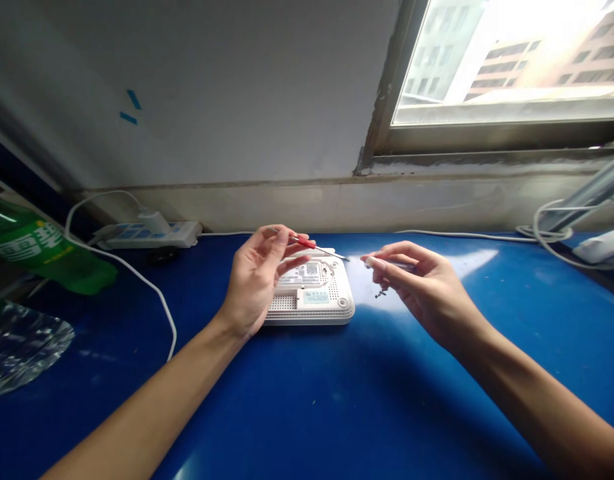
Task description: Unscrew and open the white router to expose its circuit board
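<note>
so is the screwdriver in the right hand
No, the screwdriver with the red on its handle is held in the left hand.

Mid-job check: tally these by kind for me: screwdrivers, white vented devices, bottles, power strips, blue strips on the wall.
Screwdriver: 1
White vented device: 1
Bottles: 2 (green bottle, clear bottle)
Power strip: 1
Blue wall strips: 2 (upper strip, lower strip)
Total: 7

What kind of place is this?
Maybe a small workshop or a room at home; I can't tell which. It has a blue table by a window, a power strip, and a screwdriver in the person's left hand.
</note>
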The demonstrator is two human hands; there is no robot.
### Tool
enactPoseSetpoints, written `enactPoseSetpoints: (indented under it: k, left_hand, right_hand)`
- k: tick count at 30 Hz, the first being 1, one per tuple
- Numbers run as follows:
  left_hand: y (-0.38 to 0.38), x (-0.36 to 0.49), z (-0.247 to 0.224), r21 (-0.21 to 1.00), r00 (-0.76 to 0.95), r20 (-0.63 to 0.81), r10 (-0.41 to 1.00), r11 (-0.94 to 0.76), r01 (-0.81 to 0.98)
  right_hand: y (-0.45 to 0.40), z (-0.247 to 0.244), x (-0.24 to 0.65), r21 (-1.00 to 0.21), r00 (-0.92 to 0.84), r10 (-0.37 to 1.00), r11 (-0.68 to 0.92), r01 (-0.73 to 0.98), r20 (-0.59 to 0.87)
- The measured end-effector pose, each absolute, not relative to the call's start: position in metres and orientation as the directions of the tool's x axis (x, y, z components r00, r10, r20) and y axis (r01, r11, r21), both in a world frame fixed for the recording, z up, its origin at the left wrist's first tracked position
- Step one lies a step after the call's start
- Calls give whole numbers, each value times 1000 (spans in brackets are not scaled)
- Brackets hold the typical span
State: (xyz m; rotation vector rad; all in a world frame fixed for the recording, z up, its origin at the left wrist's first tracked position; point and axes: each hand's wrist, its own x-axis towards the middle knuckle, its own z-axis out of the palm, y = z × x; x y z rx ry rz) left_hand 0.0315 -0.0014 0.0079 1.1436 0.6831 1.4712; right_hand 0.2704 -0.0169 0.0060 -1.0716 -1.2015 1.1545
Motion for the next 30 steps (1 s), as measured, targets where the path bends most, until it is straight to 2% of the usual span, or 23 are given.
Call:
enactPoseSetpoints:
  k: [3, 5, 7, 9, 10, 12, 14, 16, 18, 25, 30]
  left_hand:
    - [0, 25, 12, 871, 107, 271, 957, -196, -450]
    - [-1, 24, 16, 894, 145, 281, 949, -204, -399]
    - [-3, 23, 18, 933, 163, 299, 940, -253, -255]
    - [-5, 21, 18, 940, 159, 338, 928, -342, 0]
    - [-6, 19, 17, 905, 166, 373, 913, -398, 152]
    - [-6, 14, 14, 759, 244, 448, 860, -510, 405]
    - [-5, 9, 7, 593, 395, 486, 779, -626, 507]
    - [-5, 5, 0, 484, 496, 518, 697, -717, 502]
    - [-5, 3, -5, 441, 523, 562, 641, -767, 466]
    - [-11, 2, -8, 458, 539, 572, 618, -786, 415]
    - [-11, 1, -9, 431, 551, 608, 572, -821, 375]
  right_hand:
    - [-16, 5, 273, -991, 12, 994, 108, -80, 107]
    - [-15, 5, 274, -992, 6, 995, 98, -81, 98]
    - [-16, 4, 273, -993, 4, 996, 89, -81, 89]
    - [-16, 5, 273, -994, -5, 997, 78, -76, 79]
    - [-16, 5, 273, -995, -15, 997, 68, -74, 69]
    - [-17, 5, 273, -997, -39, 998, 42, -67, 45]
    - [-16, 5, 275, -998, -63, 998, 23, -54, 27]
    - [-16, 4, 276, -999, -81, 996, 35, -32, 38]
    - [-16, 4, 277, -997, -97, 993, 73, -2, 73]
    - [-22, 9, 271, -990, -242, 967, 107, 95, 81]
    - [-22, 9, 271, -986, -214, 970, 138, 97, 115]
